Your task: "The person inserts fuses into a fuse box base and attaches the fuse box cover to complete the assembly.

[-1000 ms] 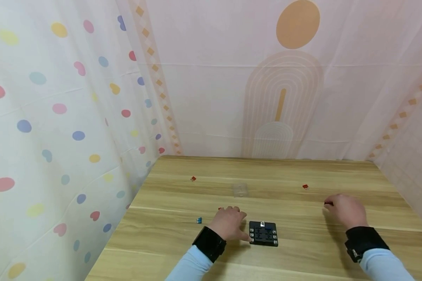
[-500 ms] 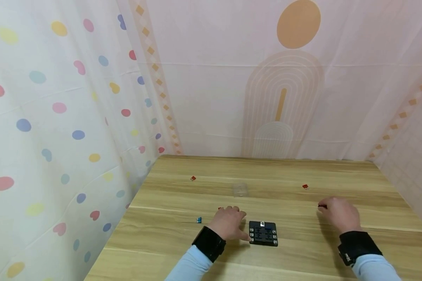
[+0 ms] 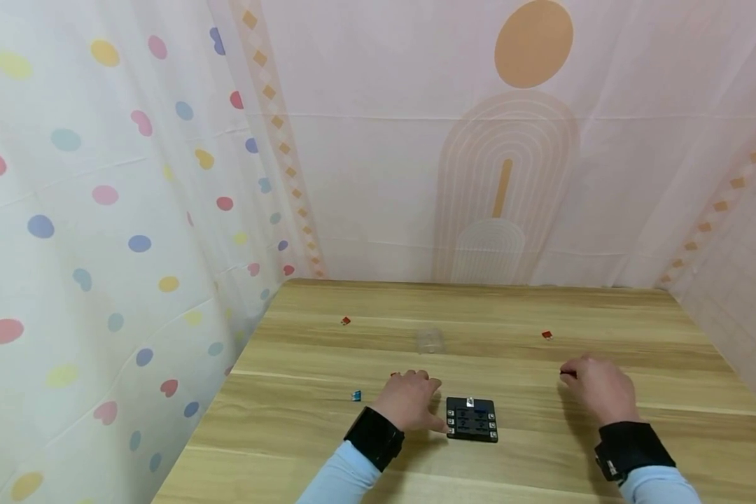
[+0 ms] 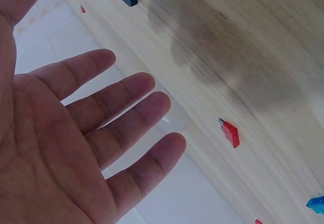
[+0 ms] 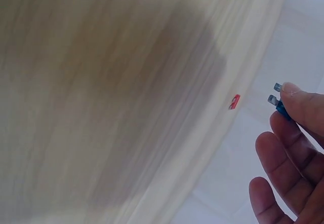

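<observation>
A black fuse block (image 3: 472,422) with metal screw terminals lies flat on the table. My left hand (image 3: 408,402) is just left of it, fingers extended and spread, the thumb at the block's near left edge; whether it touches cannot be told. Above the table at the right, my right hand (image 3: 603,392) pinches a blue blade fuse (image 5: 282,109) between thumb and index finger, its metal prongs sticking out. Beyond my left fingers lies a red blade fuse (image 4: 231,134), mostly hidden in the head view. Another blue blade fuse (image 3: 356,396) lies to the left of that hand.
Two more red blade fuses lie farther back, one red fuse (image 3: 346,320) at left and another red fuse (image 3: 547,335) at right. A clear plastic cover (image 3: 430,341) lies between them. Patterned curtains (image 3: 378,175) hang behind the wooden table (image 3: 290,448).
My right hand has moved left and slightly nearer with the blue blade fuse in its fingers. The left hand and the fuse block have stayed in place.
</observation>
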The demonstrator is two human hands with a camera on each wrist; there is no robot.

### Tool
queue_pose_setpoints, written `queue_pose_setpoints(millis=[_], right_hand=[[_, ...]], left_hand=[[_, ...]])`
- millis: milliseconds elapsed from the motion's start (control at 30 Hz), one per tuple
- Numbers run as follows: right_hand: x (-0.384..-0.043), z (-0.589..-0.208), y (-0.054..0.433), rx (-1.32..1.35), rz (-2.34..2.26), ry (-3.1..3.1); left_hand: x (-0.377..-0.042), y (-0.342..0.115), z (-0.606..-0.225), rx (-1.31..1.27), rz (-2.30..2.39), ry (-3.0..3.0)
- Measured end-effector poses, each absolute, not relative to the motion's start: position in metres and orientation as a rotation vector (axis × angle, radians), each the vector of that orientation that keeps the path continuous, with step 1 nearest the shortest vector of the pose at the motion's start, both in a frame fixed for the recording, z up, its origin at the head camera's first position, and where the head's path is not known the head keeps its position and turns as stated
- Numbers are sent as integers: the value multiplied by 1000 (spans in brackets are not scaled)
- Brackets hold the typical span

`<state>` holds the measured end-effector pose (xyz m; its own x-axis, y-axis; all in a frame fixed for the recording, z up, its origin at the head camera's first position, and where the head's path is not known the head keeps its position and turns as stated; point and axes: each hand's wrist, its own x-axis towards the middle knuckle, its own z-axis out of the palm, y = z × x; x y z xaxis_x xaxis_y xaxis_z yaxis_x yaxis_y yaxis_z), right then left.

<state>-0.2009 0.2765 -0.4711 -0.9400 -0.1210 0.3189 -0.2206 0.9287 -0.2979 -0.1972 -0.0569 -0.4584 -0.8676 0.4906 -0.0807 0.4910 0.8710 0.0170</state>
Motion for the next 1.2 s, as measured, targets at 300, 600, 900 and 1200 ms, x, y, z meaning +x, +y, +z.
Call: queue_pose_setpoints(millis=[300, 600, 900, 1200], right_hand=[[-195, -467, 264, 266, 508, -2757], [-192, -464, 252, 297, 516, -2775], [-189, -461, 239, 323, 504, -2815], [-186, -457, 222, 320, 517, -2867]], left_hand=[[-197, -56, -459, 780, 4, 2948], [-197, -55, -460, 761, 27, 2940], [-196, -54, -460, 759, 32, 2938], [-196, -49, -459, 759, -5, 2926]])
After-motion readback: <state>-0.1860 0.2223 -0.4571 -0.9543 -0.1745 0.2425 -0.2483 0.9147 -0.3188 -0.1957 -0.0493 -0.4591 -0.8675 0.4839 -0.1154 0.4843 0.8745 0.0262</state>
